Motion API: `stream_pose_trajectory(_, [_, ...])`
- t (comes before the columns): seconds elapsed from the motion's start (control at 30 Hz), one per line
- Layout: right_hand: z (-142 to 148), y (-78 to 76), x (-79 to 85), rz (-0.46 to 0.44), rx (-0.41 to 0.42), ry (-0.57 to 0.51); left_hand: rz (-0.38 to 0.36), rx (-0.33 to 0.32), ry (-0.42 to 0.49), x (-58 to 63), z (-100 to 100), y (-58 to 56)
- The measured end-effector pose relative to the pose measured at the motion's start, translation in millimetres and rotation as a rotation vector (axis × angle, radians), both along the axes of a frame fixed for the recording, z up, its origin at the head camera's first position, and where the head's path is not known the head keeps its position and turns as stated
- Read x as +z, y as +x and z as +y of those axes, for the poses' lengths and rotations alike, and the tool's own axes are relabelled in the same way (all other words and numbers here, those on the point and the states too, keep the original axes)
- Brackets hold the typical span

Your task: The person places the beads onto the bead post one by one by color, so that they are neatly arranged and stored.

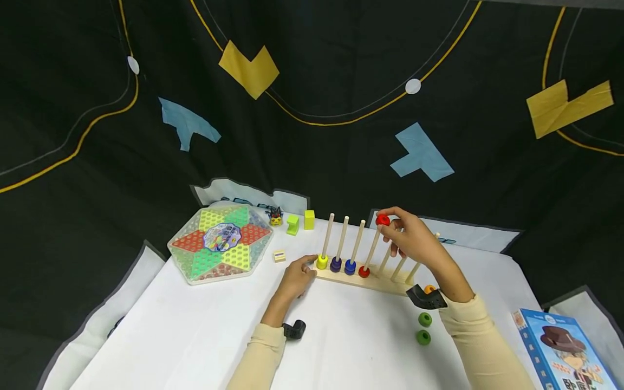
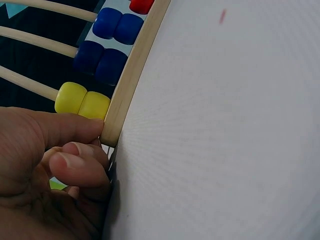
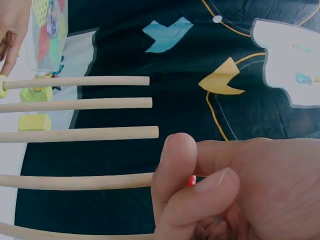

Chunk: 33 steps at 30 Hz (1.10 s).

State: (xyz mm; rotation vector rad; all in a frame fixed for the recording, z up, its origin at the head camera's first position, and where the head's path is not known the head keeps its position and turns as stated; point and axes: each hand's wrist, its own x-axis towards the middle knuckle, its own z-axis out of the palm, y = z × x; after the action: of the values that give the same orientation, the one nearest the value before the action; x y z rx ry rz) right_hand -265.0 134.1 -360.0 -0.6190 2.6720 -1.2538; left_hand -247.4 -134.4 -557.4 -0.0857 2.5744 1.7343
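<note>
A wooden peg stand [image 1: 336, 277] with several upright rods lies on the white table. Yellow beads [image 2: 82, 100], purple beads [image 1: 335, 264] and blue beads [image 1: 350, 266] sit in pairs at the foot of the first three rods. At the bottom of the fourth rod is a red bead [image 1: 364, 272]. Thumb and fingers of my right hand [image 1: 411, 238] pinch another red bead [image 1: 383, 219] at that rod's top; in the right wrist view the fingers mostly hide it. My left hand [image 1: 296, 277] holds the stand's left end, beside the yellow beads.
Green beads [image 1: 423, 337] and an orange bead [image 1: 429, 289] lie near my right forearm. A hexagonal checkers box [image 1: 195, 271], small green blocks [image 1: 309, 220], a little figure [image 1: 275, 216] and a small tile [image 1: 279, 256] are left. A blue illustrated box [image 1: 560, 346] stands at right.
</note>
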Motion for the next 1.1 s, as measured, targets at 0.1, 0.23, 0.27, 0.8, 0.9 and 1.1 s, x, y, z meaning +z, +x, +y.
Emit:
stream_pose_trajectory(0.1, [1,0.9,-0.5,0.005,-0.014,0.012,-0.006,0.003,-0.007,-0.1,1,-0.3])
stream_pose_trajectory(0.23, [6,4.3,1.4,0.010,-0.041,0.010,-0.014,0.006,-0.011,1.0,2,-0.5])
stream_pose_trajectory(0.27, [9,5.9,1.8,0.010,-0.044,0.007,-0.015,0.004,-0.011,1.3,2,-0.2])
stream_pose_trajectory(0.8, [120,43.0,-60.0,-0.076,-0.208,-0.186,-0.028,0.007,0.003,2.0,-1,-3.1])
stream_pose_trajectory(0.9, [133,45.8,-74.9,-0.079,-0.244,-0.177,-0.038,0.014,0.000,1.8,0,-2.2])
stream_pose_trajectory(1.1, [160,42.2,-116.6,-0.145,-0.360,-0.055,-0.034,0.026,0.011,-0.7,2,-1.9])
